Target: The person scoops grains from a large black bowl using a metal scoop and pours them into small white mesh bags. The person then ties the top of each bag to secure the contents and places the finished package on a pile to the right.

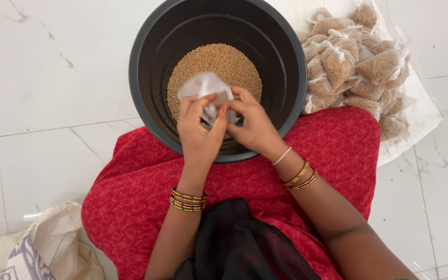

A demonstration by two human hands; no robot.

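Sitting just beyond both hands, the black tub (146, 67) rests against the red lap (141, 181), so its grain (219, 65) lies directly under the work. To the right of the right hand, tied grain packets (356, 67) are heaped on a white sheet (416, 119), within reach. Left hand (197, 132) and right hand (252, 124) meet over the tub, fingers pinched on a small clear bag (206, 88), apparently spreading its mouth.

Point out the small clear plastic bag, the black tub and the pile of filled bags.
small clear plastic bag (204, 86), head view, on its crumpled upper part above the fingers.
black tub (154, 67), head view, on its bare inner left wall.
pile of filled bags (356, 62), head view, on a grain-filled bag mid-pile.
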